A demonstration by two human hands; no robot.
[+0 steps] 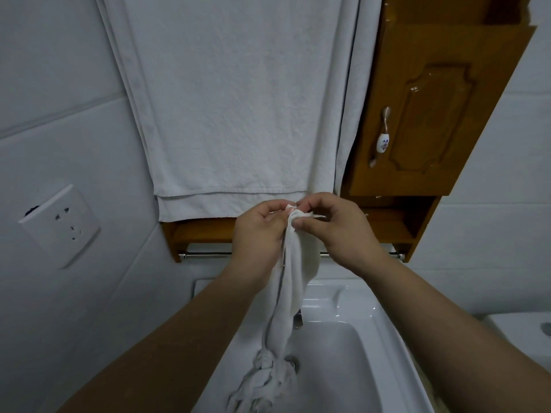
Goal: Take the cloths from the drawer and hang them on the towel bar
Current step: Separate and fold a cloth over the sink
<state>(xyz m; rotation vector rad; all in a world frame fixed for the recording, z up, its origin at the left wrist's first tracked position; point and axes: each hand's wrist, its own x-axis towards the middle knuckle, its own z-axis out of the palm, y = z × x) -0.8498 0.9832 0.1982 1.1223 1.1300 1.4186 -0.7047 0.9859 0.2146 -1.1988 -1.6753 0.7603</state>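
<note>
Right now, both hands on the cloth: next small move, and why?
Probably spread the hands apart to open the top edge. Both the left hand and right hand pinch the cloth bunched at one spot, its tail hanging twisted over the sink, in front of the bar.

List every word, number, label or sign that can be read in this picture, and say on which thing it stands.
No text can be read here.
Ceramic cabinet handle: a small blue mark, too blurred to tell whether it is letters or a pattern.
Cloth in both hands: a small pale tag near the fingertips, nothing legible.
Wall socket: no lettering shows.
</note>
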